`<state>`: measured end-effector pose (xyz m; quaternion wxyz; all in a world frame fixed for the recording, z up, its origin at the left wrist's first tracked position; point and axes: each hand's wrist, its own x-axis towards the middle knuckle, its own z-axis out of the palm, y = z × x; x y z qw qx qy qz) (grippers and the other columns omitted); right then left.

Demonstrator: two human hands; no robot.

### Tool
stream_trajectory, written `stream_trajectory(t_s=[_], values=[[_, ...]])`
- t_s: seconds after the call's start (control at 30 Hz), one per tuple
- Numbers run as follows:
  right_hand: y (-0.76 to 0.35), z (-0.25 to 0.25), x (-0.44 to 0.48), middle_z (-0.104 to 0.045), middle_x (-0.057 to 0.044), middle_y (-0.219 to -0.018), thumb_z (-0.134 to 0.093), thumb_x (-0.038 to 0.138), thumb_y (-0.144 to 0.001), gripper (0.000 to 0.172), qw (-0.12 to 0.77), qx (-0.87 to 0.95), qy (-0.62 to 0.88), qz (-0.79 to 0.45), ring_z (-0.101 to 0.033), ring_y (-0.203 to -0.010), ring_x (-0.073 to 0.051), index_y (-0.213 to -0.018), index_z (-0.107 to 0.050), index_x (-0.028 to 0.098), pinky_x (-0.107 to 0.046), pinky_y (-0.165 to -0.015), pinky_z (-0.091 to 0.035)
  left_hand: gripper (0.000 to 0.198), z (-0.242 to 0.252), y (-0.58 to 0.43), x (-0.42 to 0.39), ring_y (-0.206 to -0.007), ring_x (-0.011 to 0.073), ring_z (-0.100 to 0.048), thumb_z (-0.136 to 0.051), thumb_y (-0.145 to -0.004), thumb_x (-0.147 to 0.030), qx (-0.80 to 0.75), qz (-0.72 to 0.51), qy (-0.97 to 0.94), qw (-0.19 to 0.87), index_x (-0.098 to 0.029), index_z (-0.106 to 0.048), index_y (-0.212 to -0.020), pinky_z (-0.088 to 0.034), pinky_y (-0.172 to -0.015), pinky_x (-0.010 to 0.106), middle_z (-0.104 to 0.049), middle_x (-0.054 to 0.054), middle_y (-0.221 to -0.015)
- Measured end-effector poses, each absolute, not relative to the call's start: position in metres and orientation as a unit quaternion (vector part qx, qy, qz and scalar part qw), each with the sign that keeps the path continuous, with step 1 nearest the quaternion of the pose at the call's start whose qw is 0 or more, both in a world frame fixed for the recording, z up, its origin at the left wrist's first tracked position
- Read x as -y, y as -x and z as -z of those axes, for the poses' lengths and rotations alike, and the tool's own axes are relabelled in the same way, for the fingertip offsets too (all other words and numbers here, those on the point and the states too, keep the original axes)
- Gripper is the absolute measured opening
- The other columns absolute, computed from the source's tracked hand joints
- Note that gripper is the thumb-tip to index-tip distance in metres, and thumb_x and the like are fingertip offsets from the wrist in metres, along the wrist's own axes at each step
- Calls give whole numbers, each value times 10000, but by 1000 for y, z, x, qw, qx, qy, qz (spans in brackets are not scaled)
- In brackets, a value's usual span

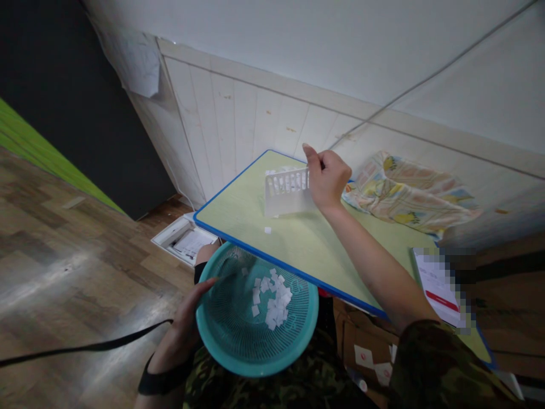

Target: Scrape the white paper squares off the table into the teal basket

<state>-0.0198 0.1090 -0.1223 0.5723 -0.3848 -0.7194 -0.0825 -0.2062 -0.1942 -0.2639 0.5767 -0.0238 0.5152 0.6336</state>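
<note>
My left hand [189, 309] grips the left rim of a teal plastic colander [257, 366], its thumb over the edge. Several small white square pieces [276, 304] lie in a loose heap inside it. Above the table, my right hand [330, 175] is closed on the right end of a white slotted plastic basket [287, 201]. White pieces show through the basket's slots and at its top. One loose white piece [268, 230] rests on the tabletop in front of the basket.
The light green table [315, 250] has a blue edge and stands against a white panelled wall. A patterned cloth [409, 199] lies at its back right, and a white printed box [438, 289] at its right end. An open white box [183, 238] sits on the floor.
</note>
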Motion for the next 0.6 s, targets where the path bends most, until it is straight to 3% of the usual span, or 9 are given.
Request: stream_trajectory(t_s=[0.1,0.23,0.37,0.47,0.6], values=[[11,129,-108,-461,8,-631,-424,640,-1031,569,553,726,399,89,-472,-650,-146,-664,-526,217,-298,-624,-323,71,265,206,194,-802,330,-801,-812,-765,-269,-545,-617,2,567,-247,-827,-830,-649,-717,368,-837,57,-740],[-11,140,-89,-555,-30,-692,-362,589,-1061,545,530,748,382,117,-541,-692,-172,-720,-577,222,-315,-669,-377,100,258,203,191,-579,275,-739,-833,-753,-307,-550,-605,-8,576,-221,-807,-708,-623,-590,340,-800,61,-641],[-42,158,-63,-638,-87,-770,-354,566,-1058,511,459,818,302,170,-602,-751,-211,-846,-672,227,-338,-720,-436,88,248,201,187,-545,283,-725,-820,-759,-273,-546,-592,5,592,-224,-797,-688,-609,-553,348,-754,43,-552],[-63,168,-51,-637,-94,-755,-426,596,-1026,486,402,847,278,207,-597,-717,-217,-813,-689,246,-340,-680,-440,118,241,198,183,-535,299,-727,-787,-761,-244,-538,-586,30,606,-223,-765,-647,-610,-542,358,-709,46,-491],[-80,166,-54,-625,-87,-724,-434,585,-1027,483,425,820,308,228,-601,-706,-218,-750,-649,253,-339,-662,-442,143,234,196,182,-474,255,-695,-737,-799,-250,-538,-581,39,610,-206,-761,-664,-576,-456,312,-736,55,-535]])
